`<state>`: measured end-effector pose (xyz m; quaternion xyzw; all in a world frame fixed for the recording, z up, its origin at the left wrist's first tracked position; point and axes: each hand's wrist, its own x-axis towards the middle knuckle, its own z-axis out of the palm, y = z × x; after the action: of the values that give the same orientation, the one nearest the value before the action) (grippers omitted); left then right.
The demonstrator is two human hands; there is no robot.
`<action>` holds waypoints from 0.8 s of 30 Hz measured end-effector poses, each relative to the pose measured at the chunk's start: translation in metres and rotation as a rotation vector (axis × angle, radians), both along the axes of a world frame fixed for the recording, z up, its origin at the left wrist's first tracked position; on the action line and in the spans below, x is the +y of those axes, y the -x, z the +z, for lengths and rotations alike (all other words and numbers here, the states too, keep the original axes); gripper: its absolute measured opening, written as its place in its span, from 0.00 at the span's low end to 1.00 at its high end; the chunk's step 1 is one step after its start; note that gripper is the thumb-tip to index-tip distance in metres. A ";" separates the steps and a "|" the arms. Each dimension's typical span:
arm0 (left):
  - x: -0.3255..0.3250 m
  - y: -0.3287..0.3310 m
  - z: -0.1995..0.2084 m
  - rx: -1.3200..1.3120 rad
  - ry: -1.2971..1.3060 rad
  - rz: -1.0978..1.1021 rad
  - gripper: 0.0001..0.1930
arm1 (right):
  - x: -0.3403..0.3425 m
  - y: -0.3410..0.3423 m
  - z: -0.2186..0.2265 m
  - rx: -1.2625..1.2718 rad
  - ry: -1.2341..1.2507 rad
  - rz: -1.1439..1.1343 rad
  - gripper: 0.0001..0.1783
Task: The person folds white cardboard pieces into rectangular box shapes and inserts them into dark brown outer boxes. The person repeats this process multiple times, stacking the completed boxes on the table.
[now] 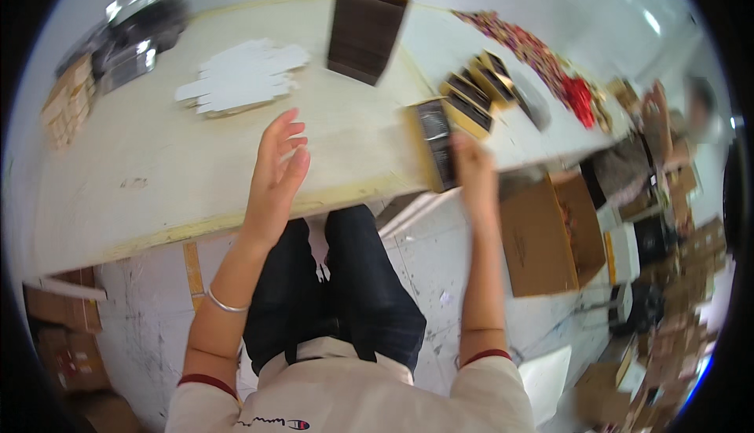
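Note:
My right hand (pixel 473 168) is closed on the near end of a black-and-gold box (pixel 433 138), at the front edge of the table. The box and hand are slightly smeared by motion. Over the front edge, left of the middle, my left hand (pixel 279 162) hovers with fingers apart and nothing in it. Beyond the held box lie several similar black-and-gold boxes (pixel 469 109). A larger dark box (pixel 363 36) with gold edges stands upright at the back. Farther left sits a pile of flat white cards (pixel 245 76).
The pale table (pixel 118 197) spans the front. Plastic-wrapped stacks (pixel 137 36) and a tan bundle (pixel 67 103) stand at its left end. Red-and-gold trimmings (pixel 542 52) run along the right back. An open cardboard carton (pixel 546 237) stands on the floor at right. Another person (pixel 660 135) is at far right.

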<state>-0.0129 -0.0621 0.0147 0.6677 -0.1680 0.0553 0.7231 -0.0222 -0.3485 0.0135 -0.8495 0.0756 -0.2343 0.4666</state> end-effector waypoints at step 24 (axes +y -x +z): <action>0.099 -0.153 -0.005 -0.400 -1.146 0.337 0.07 | 0.113 -0.137 -0.022 -0.327 0.341 0.563 0.16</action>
<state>0.1400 0.0368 0.0093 0.9432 -0.1954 0.1935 0.1865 0.1146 -0.2358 -0.0089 -0.8539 -0.2770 -0.2384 0.3704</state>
